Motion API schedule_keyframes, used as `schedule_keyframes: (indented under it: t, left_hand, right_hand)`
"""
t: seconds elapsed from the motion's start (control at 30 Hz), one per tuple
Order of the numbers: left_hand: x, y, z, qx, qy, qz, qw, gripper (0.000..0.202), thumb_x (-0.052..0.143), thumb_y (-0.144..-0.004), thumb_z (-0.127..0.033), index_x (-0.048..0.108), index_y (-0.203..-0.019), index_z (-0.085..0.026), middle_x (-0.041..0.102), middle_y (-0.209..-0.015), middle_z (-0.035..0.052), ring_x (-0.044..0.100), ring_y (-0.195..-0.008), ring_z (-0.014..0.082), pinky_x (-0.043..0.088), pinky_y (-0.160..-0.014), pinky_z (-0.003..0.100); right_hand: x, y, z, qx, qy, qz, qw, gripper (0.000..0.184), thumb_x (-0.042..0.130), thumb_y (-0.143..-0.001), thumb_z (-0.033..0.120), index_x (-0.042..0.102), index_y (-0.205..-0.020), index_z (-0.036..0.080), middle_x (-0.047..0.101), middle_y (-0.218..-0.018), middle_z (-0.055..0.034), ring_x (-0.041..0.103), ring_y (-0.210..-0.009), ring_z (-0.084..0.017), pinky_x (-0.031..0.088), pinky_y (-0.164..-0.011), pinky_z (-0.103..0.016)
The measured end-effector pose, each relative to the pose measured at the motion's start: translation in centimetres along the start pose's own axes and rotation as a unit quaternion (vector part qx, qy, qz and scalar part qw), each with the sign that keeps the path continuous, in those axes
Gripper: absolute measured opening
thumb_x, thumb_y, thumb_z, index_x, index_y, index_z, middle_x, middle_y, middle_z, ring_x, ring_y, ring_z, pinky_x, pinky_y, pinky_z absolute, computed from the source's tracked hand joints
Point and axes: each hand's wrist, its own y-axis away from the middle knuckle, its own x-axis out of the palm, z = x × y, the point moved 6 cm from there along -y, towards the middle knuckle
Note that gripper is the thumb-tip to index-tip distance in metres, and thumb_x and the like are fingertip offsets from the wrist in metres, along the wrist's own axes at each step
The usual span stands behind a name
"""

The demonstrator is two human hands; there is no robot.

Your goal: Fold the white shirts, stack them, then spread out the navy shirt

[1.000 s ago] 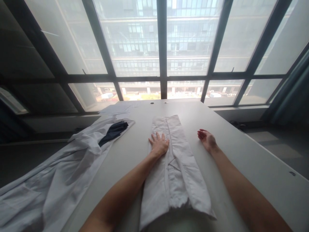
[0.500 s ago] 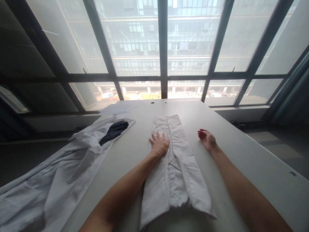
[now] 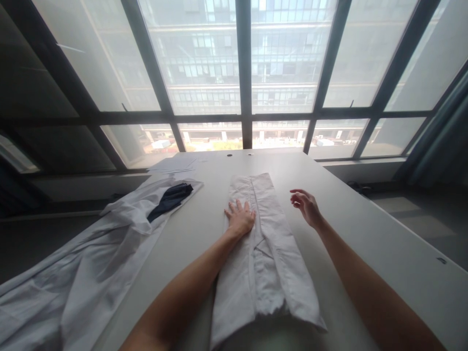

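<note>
Probably an office (white table (image 3: 197, 219), loose papers (image 3: 171, 164), tall windows (image 3: 204, 61)).

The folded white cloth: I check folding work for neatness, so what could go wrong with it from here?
The left hand rests mainly on the left flap of the folded white cloth; the right flap, unheld, might shift. The flaps leave a gap along the middle, so they could spread apart. The near edge looks uneven, so the fold may end up ragged.

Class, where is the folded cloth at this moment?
In the head view, the folded cloth lies mid-picture on the table, under the left hand and left of the right hand.
</note>
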Motion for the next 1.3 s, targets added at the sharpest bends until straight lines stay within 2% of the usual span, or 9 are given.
schedule_keyframes:
  t: [0.1, 0.23, 0.33, 0.43, 0.57, 0.73, 0.93, 1.17, 1.3]
  left_hand:
    - [0.1, -0.1, 0.0, -0.008, -0.009, 0.008, 1.000, 0.066, 0.031, -0.100, -0.052, 0.038, -0.158, -0.019, 0.024, -0.166, 0.0222, 0.018, -0.150, 0.0517, 0.017, -0.113, 0.074]
    - [0.1, -0.1, 0.0, -0.009, -0.021, 0.010, 1.000, 0.068, 0.029, -0.101, -0.054, 0.036, -0.159, -0.020, 0.023, -0.167, 0.0213, 0.018, -0.150, 0.0510, 0.019, -0.113, 0.073]
    - [0.1, 0.0, 0.0, -0.010, -0.026, 0.008, 1.000, 0.068, 0.028, -0.101, -0.055, 0.036, -0.159, -0.020, 0.023, -0.167, 0.0203, 0.018, -0.151, 0.0499, 0.019, -0.114, 0.072]
    - [0.1, 0.0, 0.0, -0.014, -0.027, 0.012, 0.999, 0.068, 0.030, -0.100, -0.055, 0.036, -0.159, -0.021, 0.023, -0.167, 0.0192, 0.018, -0.151, 0.0490, 0.019, -0.114, 0.071]
    - [0.2, -0.1, -0.1, -0.014, -0.029, 0.005, 0.999, 0.068, 0.031, -0.100, -0.055, 0.036, -0.159, -0.021, 0.024, -0.167, 0.0193, 0.019, -0.150, 0.0495, 0.019, -0.114, 0.072]
    - [0.2, -0.2, -0.1, -0.008, -0.028, -0.001, 1.000, 0.068, 0.031, -0.100, -0.054, 0.037, -0.158, -0.020, 0.025, -0.166, 0.0215, 0.020, -0.149, 0.0520, 0.020, -0.113, 0.073]
    - [0.1, 0.0, -0.1, -0.007, -0.025, -0.003, 1.000, 0.067, 0.032, -0.101, -0.054, 0.038, -0.158, -0.019, 0.026, -0.166, 0.0215, 0.021, -0.150, 0.0507, 0.020, -0.113, 0.073]
    - [0.0, 0.1, -0.1, -0.005, -0.024, -0.014, 1.000, 0.066, 0.033, -0.100, -0.053, 0.040, -0.157, -0.020, 0.026, -0.165, 0.0210, 0.022, -0.150, 0.0500, 0.020, -0.113, 0.073]
    - [0.1, 0.0, -0.1, -0.001, -0.021, -0.010, 1.000, 0.067, 0.031, -0.101, -0.052, 0.039, -0.158, -0.019, 0.026, -0.166, 0.0219, 0.021, -0.149, 0.0509, 0.019, -0.112, 0.074]
  right_hand:
    - [4.0, 1.3, 0.3, -0.034, 0.143, 0.126, 0.981, 0.035, 0.066, -0.088, 0.046, 0.075, -0.105, 0.018, 0.068, -0.075, -0.0022, 0.058, -0.066, -0.014, 0.043, -0.058, -0.025]
    - [7.7, 3.9, -1.2, -0.105, 0.338, 0.259, 0.899, 0.041, 0.066, -0.090, 0.049, 0.074, -0.119, 0.021, 0.068, -0.091, -0.0056, 0.060, -0.075, -0.017, 0.049, -0.071, -0.030]
    - [8.6, 5.0, -2.3, -0.145, 0.439, 0.286, 0.840, 0.040, 0.071, -0.087, 0.045, 0.074, -0.121, 0.023, 0.066, -0.099, -0.0067, 0.061, -0.082, -0.018, 0.050, -0.080, -0.032]
    - [8.7, 5.1, -2.8, -0.138, 0.496, 0.268, 0.814, 0.038, 0.071, -0.087, 0.038, 0.072, -0.122, 0.023, 0.066, -0.098, -0.0058, 0.061, -0.083, -0.018, 0.048, -0.080, -0.031]
    - [9.1, 5.4, -2.8, -0.110, 0.549, 0.240, 0.793, 0.029, 0.066, -0.090, 0.038, 0.072, -0.114, 0.022, 0.068, -0.095, -0.0046, 0.062, -0.083, -0.018, 0.045, -0.078, -0.029]
    - [10.1, 5.9, -2.1, -0.106, 0.580, 0.222, 0.776, 0.037, 0.069, -0.086, 0.046, 0.070, -0.114, 0.021, 0.070, -0.098, -0.0064, 0.063, -0.089, -0.021, 0.044, -0.081, -0.030]
    - [10.5, 6.2, -2.1, -0.086, 0.569, 0.221, 0.788, 0.035, 0.063, -0.087, 0.027, 0.067, -0.122, 0.022, 0.072, -0.095, -0.0031, 0.063, -0.084, -0.018, 0.043, -0.078, -0.027]
    - [11.6, 6.6, -2.0, -0.102, 0.582, 0.231, 0.773, 0.020, 0.065, -0.089, 0.035, 0.070, -0.104, 0.022, 0.069, -0.101, -0.0049, 0.062, -0.090, -0.018, 0.042, -0.078, -0.027]
    - [12.2, 6.8, -2.3, -0.094, 0.597, 0.220, 0.766, 0.016, 0.059, -0.089, 0.023, 0.068, -0.103, 0.022, 0.070, -0.098, -0.0043, 0.062, -0.088, -0.018, 0.041, -0.077, -0.026]
